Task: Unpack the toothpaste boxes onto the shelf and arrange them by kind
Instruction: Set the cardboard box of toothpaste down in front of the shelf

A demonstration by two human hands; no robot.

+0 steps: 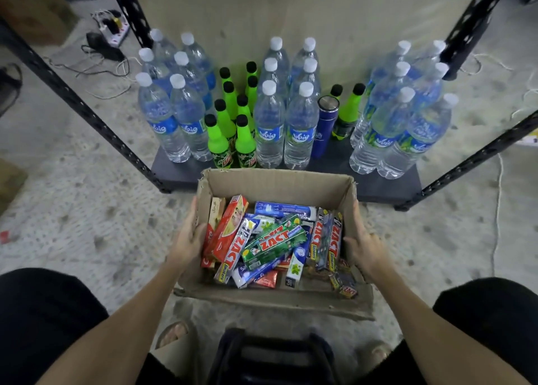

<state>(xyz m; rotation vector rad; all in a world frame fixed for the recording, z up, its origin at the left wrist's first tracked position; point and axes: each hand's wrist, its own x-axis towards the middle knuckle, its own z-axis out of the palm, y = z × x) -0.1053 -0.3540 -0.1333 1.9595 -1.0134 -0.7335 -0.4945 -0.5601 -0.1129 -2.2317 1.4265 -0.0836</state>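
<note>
An open cardboard box (276, 188) sits low in front of me, before the dark shelf board (378, 185). It holds several loose toothpaste boxes: a green Zact box (275, 243) on top, red ones (230, 228) at the left, silver and red Zact Smokers boxes (326, 242) at the right, blue ones (283, 209) at the back. My left hand (189, 239) grips the box's left wall, thumb inside. My right hand (365, 244) holds the right wall from outside.
The shelf board carries several clear water bottles (269, 128), green soda bottles (218, 142) and a blue flask (324, 128). Black perforated uprights (87, 110) slant at both sides. Cables and a power strip (113, 32) lie on the floor at the far left.
</note>
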